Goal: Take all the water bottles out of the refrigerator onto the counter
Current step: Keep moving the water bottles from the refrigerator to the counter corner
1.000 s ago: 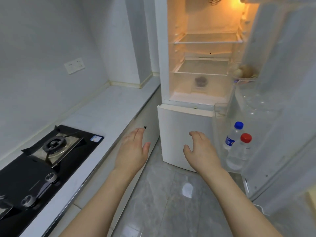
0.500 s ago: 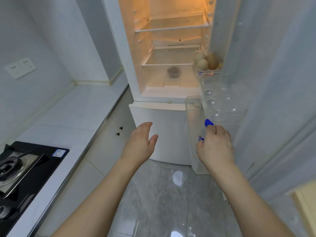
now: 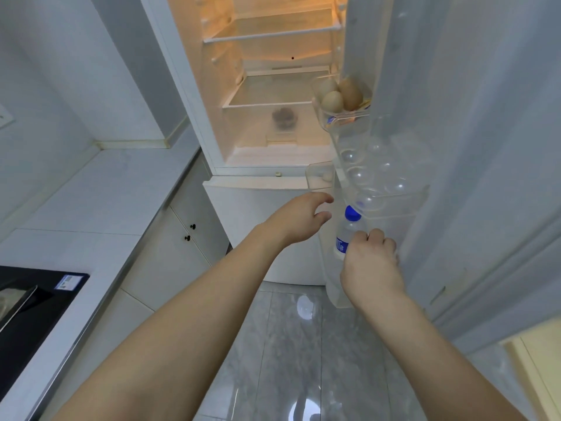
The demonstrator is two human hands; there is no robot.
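My right hand (image 3: 372, 262) grips the blue-capped water bottle (image 3: 347, 230) standing in the refrigerator's lower door bin (image 3: 332, 287); my left hand (image 3: 299, 218) hovers just beside it, fingers relaxed, holding nothing, eggs (image 3: 341, 94) shelved above

Our right hand (image 3: 372, 265) covers whatever it holds in the door bin (image 3: 334, 287); the blue-capped bottle (image 3: 347, 230) shows only partly, and the stove (image 3: 27, 299) is cut off.

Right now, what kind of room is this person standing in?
Most likely a small home kitchen. There is an open refrigerator with eggs in its door, a white counter with cupboards beneath, and a black gas stove set into it.
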